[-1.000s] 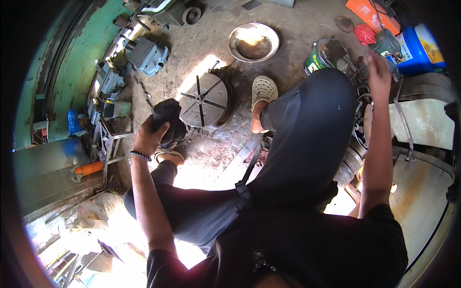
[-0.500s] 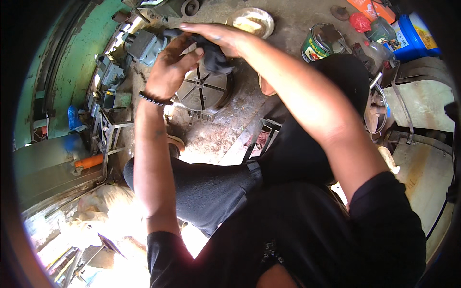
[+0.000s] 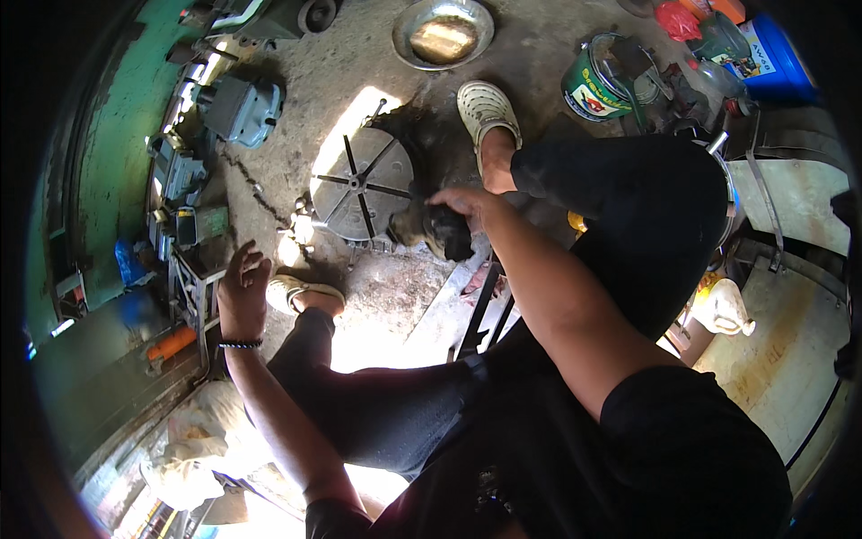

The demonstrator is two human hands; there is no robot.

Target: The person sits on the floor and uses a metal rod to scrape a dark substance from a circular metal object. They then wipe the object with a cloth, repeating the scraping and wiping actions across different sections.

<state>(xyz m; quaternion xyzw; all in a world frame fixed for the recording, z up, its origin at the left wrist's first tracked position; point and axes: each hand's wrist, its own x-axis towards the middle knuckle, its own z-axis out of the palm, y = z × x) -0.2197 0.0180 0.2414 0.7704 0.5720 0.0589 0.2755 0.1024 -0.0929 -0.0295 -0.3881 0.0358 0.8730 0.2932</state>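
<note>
My right hand grips a dark, crumpled rag-like bundle, black and brownish, at the near right edge of a round metal table with radial slots. The hand partly hides the bundle, and its exact kind is hard to make out. The slotted disc lies flat on the floor between my feet. Off to the left, my left hand is raised with its fingers apart and slightly bent, holding nothing. A dark beaded bracelet circles that wrist.
A shallow metal basin lies at the far side. Far right are a green can and a blue bucket. Grey-blue machine parts line the left wall. A dark metal frame stands near my knees.
My hands were together over the far part of the disc at the dark bundle. Now the left has let go and swung left and nearer; the right has brought the bundle nearer and right.
</note>
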